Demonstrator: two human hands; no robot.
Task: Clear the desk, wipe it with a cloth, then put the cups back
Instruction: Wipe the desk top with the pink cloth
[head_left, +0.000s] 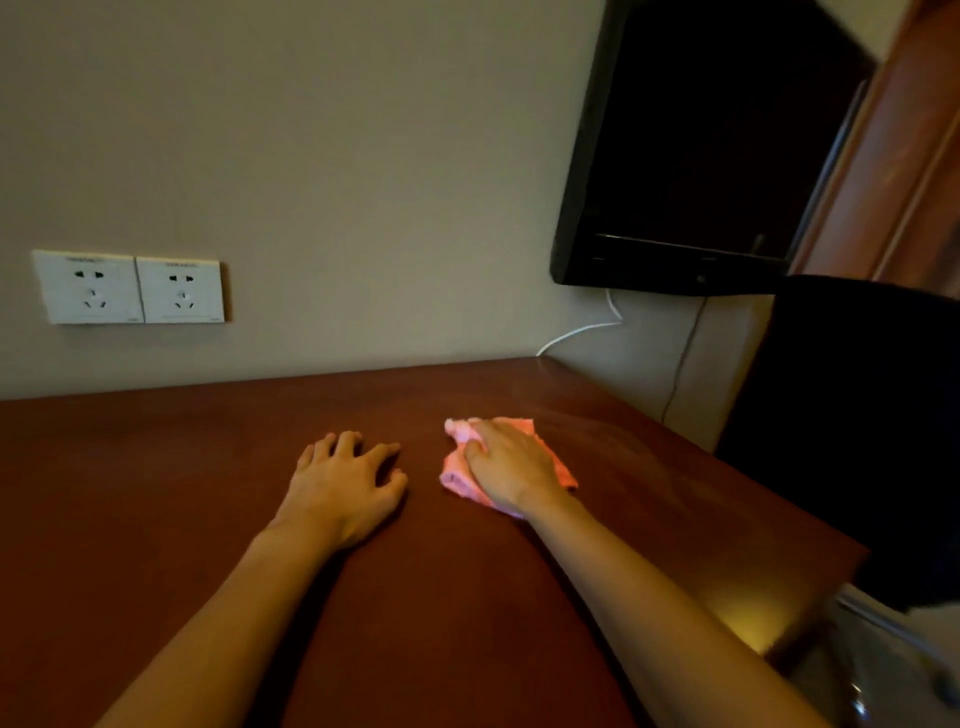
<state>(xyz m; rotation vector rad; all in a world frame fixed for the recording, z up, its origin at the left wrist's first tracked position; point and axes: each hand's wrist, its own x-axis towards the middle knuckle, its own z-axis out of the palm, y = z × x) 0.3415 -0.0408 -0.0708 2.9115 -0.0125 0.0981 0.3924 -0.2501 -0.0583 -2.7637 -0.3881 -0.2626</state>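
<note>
A crumpled pink cloth (457, 470) lies on the dark red-brown desk (182, 493), right of centre. My right hand (506, 465) presses flat on the cloth with fingers stretched forward, covering most of it. My left hand (345, 483) rests on the bare desk just left of the cloth, fingers spread and slightly bent, holding nothing. No cups are in view.
A black screen (701, 156) hangs on the wall at the upper right, with a white cable (576, 332) running down to the desk's far corner. Two wall sockets (130, 287) sit at the left. A dark chair back (852, 426) stands past the desk's right edge.
</note>
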